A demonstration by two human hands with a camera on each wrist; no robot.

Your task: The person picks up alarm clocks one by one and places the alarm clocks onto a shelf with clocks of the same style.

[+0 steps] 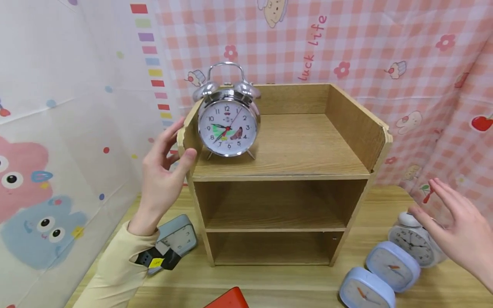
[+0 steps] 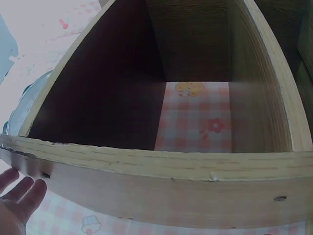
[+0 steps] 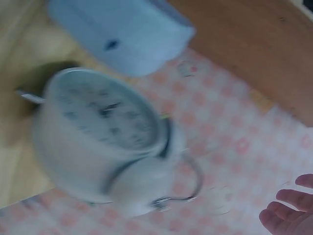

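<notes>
One wooden shelf unit (image 1: 281, 176) has two compartments below its top. Two hands: left hand (image 1: 162, 179) touching the unit's left side, thumb and fingers apart; right hand (image 1: 460, 231) near the white clock, fingers straight, thumb apart. Five clocks: one silver twin-bell clock (image 1: 228, 130) upright on top, at left; one white clock (image 1: 412, 246); one grey-blue clock (image 1: 181, 237) by the left wrist; two light-blue clocks (image 1: 393, 266).

Head view: bright, diffuse; highlights on chrome twin-bell alarm clock (image 1: 229, 128). Left wrist view: wooden shelf (image 2: 156, 188) bowed by distortion, interior dark. Right wrist view: white twin-bell alarm clock (image 3: 105, 142) blurred.
</notes>
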